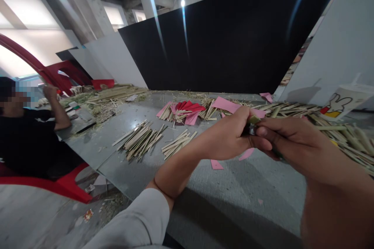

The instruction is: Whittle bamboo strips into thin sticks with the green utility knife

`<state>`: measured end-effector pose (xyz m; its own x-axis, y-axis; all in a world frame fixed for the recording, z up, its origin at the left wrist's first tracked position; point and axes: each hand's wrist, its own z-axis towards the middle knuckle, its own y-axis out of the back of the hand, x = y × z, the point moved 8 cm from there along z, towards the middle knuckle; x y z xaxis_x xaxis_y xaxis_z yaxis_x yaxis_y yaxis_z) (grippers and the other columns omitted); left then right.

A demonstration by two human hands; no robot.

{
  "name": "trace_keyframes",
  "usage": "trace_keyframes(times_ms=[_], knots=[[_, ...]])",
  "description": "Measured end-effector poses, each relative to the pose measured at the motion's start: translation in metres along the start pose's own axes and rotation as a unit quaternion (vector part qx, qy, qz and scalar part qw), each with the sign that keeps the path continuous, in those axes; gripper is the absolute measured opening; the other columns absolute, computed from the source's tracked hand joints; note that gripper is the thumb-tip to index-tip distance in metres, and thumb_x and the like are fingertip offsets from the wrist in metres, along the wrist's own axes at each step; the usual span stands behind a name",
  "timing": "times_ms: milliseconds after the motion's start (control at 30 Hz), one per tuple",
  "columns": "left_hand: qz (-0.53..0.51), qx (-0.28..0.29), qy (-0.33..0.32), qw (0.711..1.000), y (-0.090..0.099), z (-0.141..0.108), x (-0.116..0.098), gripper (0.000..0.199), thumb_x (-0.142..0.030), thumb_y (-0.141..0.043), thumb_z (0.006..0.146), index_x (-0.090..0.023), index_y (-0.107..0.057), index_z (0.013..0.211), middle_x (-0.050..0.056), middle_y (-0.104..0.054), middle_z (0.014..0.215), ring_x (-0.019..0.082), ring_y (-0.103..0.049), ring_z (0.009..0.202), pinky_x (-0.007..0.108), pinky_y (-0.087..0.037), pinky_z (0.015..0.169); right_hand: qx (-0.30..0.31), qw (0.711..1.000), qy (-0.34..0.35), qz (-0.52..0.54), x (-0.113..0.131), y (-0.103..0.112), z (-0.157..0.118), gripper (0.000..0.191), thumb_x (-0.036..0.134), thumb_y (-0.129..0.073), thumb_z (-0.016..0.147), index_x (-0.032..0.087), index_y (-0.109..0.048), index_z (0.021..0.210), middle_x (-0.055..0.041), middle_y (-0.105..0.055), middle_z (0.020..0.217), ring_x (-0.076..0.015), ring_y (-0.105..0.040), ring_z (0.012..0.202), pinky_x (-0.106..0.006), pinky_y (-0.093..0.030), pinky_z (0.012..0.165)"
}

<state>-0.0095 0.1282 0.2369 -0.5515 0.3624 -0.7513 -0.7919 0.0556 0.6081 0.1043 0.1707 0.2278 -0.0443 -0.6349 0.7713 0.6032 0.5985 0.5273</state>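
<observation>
My left hand (224, 136) and my right hand (295, 144) meet above the table at the right, fingers closed. Between them sits a short yellow-green piece (255, 120), seemingly bamboo, pinched in my left hand. Just below it, a small dark tool with a shiny metal part (252, 128) shows at my right fingertips. Most of the tool is hidden by the fingers, so its kind is unclear. Under the hands lie pink paper scraps (216, 164). Left of my forearm are two loose piles of thin split sticks (140, 140).
Behind are red and pink folded papers (189, 107) among more sticks. Thicker stalks (350, 136) heap at the right beside a white cup (340, 103). A black panel (216, 42) stands along the table's back. Another person (26, 132) sits at the left on a red chair (73, 183).
</observation>
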Motion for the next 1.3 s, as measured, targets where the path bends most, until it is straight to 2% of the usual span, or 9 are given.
trace_keyframes(times_ms=[100,233,367,467,633,867,1067,1300], knots=[[-0.021,-0.005,-0.011,1.0,-0.001,0.001,0.002,0.053,-0.057,-0.081,0.089,-0.024,-0.041,0.1,0.004,-0.069,0.116,0.022,-0.069,0.109,0.034,-0.052,0.084,0.009,1.0,-0.006,0.026,-0.003,-0.001,0.0,0.053,0.051,-0.063,0.109,0.02,-0.056,0.067,0.0,-0.051,0.056,-0.0119,-0.043,0.05,-0.027,-0.032,0.048],[-0.037,0.009,0.004,0.999,-0.003,0.002,0.003,0.06,-0.057,-0.088,0.081,-0.025,-0.04,0.098,0.002,-0.065,0.106,0.02,-0.065,0.098,0.034,-0.05,0.079,0.024,0.999,-0.01,0.028,-0.001,-0.002,-0.003,0.052,0.047,-0.066,0.107,0.02,-0.055,0.063,0.0003,-0.048,0.053,-0.0116,-0.043,0.049,-0.026,-0.033,0.047],[-0.033,0.025,0.023,0.999,-0.004,0.002,0.0,0.058,-0.058,-0.085,0.082,-0.025,-0.041,0.1,0.002,-0.063,0.104,0.018,-0.062,0.093,0.033,-0.049,0.077,0.032,0.999,-0.004,0.021,0.006,-0.002,-0.003,0.054,0.051,-0.065,0.106,0.02,-0.055,0.061,-0.0003,-0.048,0.053,-0.0118,-0.042,0.047,-0.026,-0.033,0.046],[-0.024,0.03,0.018,0.999,-0.005,0.001,-0.002,0.058,-0.057,-0.086,0.082,-0.025,-0.043,0.103,0.003,-0.065,0.106,0.02,-0.064,0.097,0.035,-0.051,0.079,0.036,0.999,-0.004,0.0,0.008,-0.003,-0.003,0.054,0.049,-0.06,0.107,0.02,-0.054,0.061,-0.0007,-0.048,0.053,-0.0122,-0.043,0.047,-0.027,-0.033,0.047],[-0.017,0.007,0.001,1.0,-0.004,-0.002,-0.003,0.05,-0.057,-0.078,0.091,-0.025,-0.042,0.105,0.005,-0.066,0.111,0.023,-0.065,0.104,0.038,-0.05,0.084,0.03,1.0,-0.004,-0.007,0.006,-0.004,-0.002,0.054,0.047,-0.053,0.11,0.021,-0.051,0.063,0.0,-0.046,0.052,-0.0124,-0.042,0.047,-0.027,-0.032,0.047],[0.005,0.009,0.011,1.0,-0.008,-0.004,-0.001,0.05,-0.059,-0.074,0.094,-0.026,-0.038,0.105,0.003,-0.062,0.101,0.023,-0.061,0.093,0.036,-0.044,0.077,0.021,1.0,-0.01,0.002,0.004,-0.003,-0.002,0.052,0.048,-0.062,0.106,0.02,-0.056,0.063,0.0006,-0.046,0.052,-0.0118,-0.04,0.047,-0.027,-0.031,0.047],[-0.008,-0.019,0.007,1.0,-0.002,-0.005,0.0,0.047,-0.058,-0.074,0.096,-0.025,-0.043,0.112,0.005,-0.068,0.112,0.025,-0.066,0.105,0.037,-0.049,0.084,-0.003,1.0,-0.01,-0.004,0.0,0.0,-0.002,0.053,0.049,-0.063,0.108,0.02,-0.053,0.065,0.001,-0.048,0.056,-0.0112,-0.04,0.05,-0.026,-0.031,0.048],[0.047,0.003,0.006,0.999,-0.003,-0.005,-0.001,0.044,-0.053,-0.071,0.094,-0.026,-0.038,0.107,0.004,-0.062,0.107,0.021,-0.061,0.094,0.034,-0.046,0.078,0.031,0.999,-0.039,0.019,-0.013,-0.007,-0.002,0.054,0.052,-0.062,0.106,0.021,-0.052,0.063,0.0016,-0.045,0.053,-0.0108,-0.04,0.046,-0.024,-0.033,0.044]])
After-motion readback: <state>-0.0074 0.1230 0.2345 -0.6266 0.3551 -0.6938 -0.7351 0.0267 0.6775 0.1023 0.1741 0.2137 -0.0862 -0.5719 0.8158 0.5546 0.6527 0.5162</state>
